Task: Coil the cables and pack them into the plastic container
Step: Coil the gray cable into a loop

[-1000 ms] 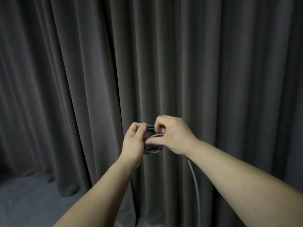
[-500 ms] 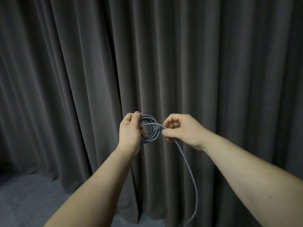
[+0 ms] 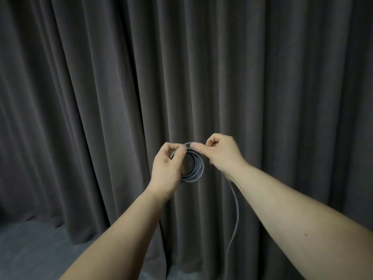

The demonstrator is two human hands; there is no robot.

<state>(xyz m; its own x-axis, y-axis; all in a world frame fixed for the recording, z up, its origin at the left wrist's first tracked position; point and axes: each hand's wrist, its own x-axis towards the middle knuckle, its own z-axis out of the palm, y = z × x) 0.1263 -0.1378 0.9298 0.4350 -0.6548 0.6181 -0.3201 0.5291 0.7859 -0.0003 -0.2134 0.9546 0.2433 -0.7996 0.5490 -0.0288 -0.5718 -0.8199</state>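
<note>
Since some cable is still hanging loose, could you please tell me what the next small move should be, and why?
Probably pass the strand pinched by the right hand under the left hand's thumb, adding another loop. The left hand grips the grey braided cable coil, while a loose tail hangs below the right wrist, uncoiled.

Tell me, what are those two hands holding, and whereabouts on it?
A grey braided cable. The left hand grips the coil at its left side; the right hand pinches the strand at the coil's top, the loose tail hanging below.
</note>
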